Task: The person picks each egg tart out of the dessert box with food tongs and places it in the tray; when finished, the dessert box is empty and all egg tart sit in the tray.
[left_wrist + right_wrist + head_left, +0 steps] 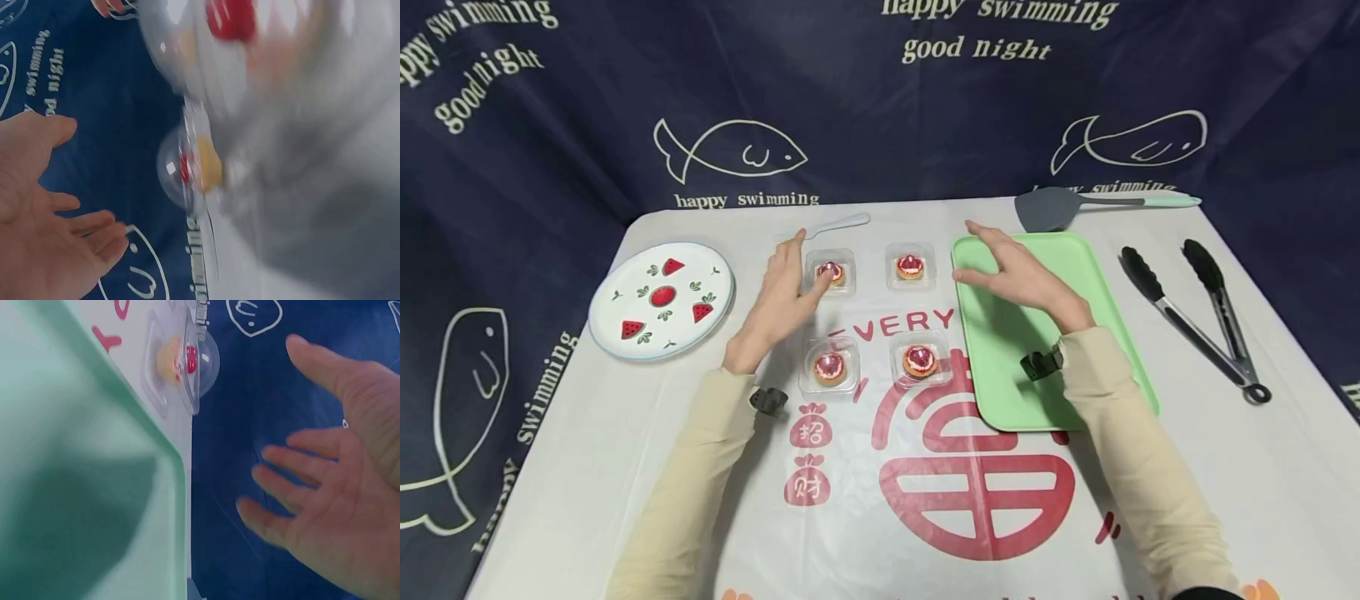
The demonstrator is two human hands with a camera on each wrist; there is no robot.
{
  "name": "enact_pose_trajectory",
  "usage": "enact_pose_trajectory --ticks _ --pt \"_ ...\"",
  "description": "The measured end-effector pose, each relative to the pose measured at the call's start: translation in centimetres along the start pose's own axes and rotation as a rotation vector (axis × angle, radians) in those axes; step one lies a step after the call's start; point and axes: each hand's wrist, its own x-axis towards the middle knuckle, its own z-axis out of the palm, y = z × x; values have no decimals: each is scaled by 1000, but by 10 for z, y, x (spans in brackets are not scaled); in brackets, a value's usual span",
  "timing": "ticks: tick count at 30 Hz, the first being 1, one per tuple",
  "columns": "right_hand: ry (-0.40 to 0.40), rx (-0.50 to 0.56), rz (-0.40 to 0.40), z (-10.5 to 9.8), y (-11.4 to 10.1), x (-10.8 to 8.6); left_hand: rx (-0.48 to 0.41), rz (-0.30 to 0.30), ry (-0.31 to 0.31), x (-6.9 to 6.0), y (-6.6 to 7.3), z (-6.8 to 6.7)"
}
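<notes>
Four clear boxes, each with a small red-topped tart, stand in two rows: back left (841, 283), back right (910, 267), front left (830, 367) and front right (920, 361). My left hand (778, 302) hovers with spread fingers beside the back left box, its thumb overlapping that box in the head view; the left wrist view shows the hand (56, 212) empty. Over the back left part of a green tray (1045, 333) hangs my right hand (1022, 275), fingers spread, holding nothing. In the right wrist view a boxed tart (169, 362) appears beyond the tray edge.
A plate with watermelon pictures (662, 333) lies at the left. Behind the boxes is a pale-handled utensil (842, 223), partly hidden by my left hand. A grey spatula (1048, 208) lies behind the tray, and black-tipped tongs (1213, 325) lie to its right.
</notes>
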Motion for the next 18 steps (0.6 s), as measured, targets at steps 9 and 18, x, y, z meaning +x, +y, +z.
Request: enact_pose_trajectory --ticks 9,18 --pt "-170 124 -78 14 -5 -10 -223 -10 -213 -16 33 21" --pt "-334 75 -162 31 -17 -21 -318 -57 -356 -43 60 57"
